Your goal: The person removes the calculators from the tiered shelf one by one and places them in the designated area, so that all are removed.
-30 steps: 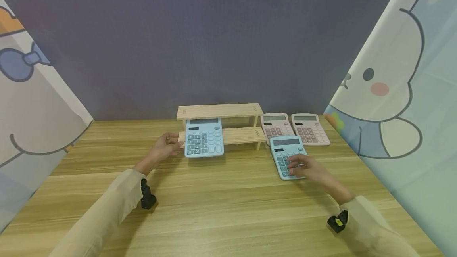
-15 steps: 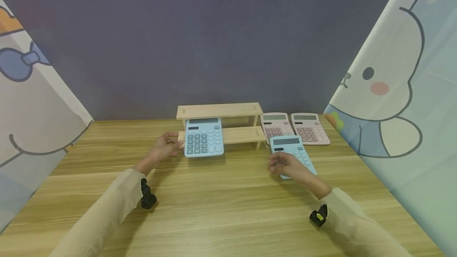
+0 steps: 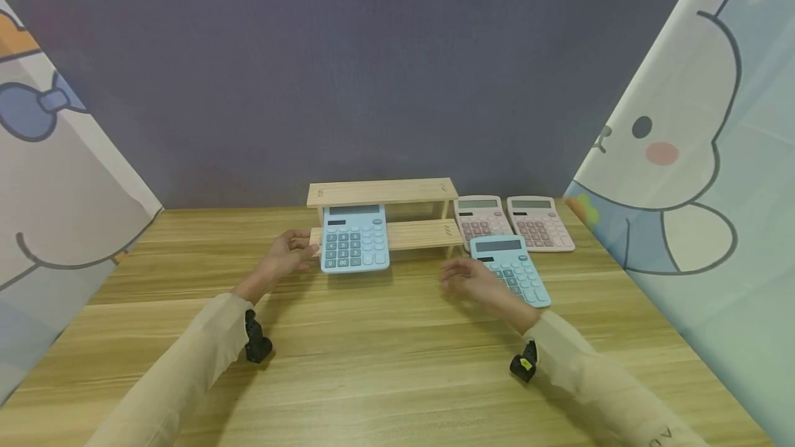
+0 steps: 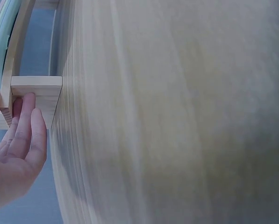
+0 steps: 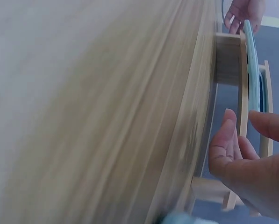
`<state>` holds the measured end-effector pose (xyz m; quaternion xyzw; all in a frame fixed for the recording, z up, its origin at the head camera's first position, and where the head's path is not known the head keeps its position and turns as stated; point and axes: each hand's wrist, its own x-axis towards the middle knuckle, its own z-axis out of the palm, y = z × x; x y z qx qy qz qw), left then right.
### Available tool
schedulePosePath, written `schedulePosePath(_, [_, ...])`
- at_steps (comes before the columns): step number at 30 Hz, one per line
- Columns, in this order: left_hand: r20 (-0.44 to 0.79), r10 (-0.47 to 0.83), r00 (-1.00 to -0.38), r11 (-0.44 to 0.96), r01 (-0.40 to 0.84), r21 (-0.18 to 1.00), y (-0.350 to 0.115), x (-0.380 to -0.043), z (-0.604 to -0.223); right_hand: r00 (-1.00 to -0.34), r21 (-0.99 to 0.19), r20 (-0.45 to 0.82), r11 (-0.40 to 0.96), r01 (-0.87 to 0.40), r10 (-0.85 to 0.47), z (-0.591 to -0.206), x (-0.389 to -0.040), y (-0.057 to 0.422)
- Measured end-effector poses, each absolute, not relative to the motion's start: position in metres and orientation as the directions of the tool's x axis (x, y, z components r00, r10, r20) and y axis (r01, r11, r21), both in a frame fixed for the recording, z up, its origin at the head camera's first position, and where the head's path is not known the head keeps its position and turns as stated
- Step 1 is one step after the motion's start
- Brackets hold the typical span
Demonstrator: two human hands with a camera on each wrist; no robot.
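A small two-tier wooden shelf (image 3: 422, 234) stands at the back of the table. On its lower board rests a light blue calculator (image 3: 355, 245), its bottom end jutting past the front edge. My left hand (image 3: 282, 261) grips the left end of that board, thumb at the top side and fingers (image 4: 25, 130) underneath. My right hand (image 3: 481, 286) holds nothing, its fingers loosely bent in front of the shelf's right end. Behind it a second light blue calculator (image 3: 528, 278) lies on the table, partly hidden by the hand and propped near a pink calculator (image 3: 475, 218).
Another pink calculator (image 3: 540, 226) lies at the back right. A dark grey panel (image 3: 385, 74) closes off the rear of the wooden table (image 3: 373, 364). Cartoon-printed cloths (image 3: 671, 157) hang along both sides.
My right hand has moved left, from over the second blue calculator to in front of the shelf's right end. My left hand and the shelf stay put.
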<state>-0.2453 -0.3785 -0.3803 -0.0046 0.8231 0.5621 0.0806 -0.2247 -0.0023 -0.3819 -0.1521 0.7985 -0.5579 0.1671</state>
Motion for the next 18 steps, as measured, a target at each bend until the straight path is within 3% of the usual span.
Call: schedulePosePath(18, [-0.159, 0.077, -0.984, 0.386, -0.118, 0.915, -0.379, -0.246, -0.378, -0.922, -0.949, -0.143, 0.315, 0.024, -0.360, -0.385, -0.235, -0.053])
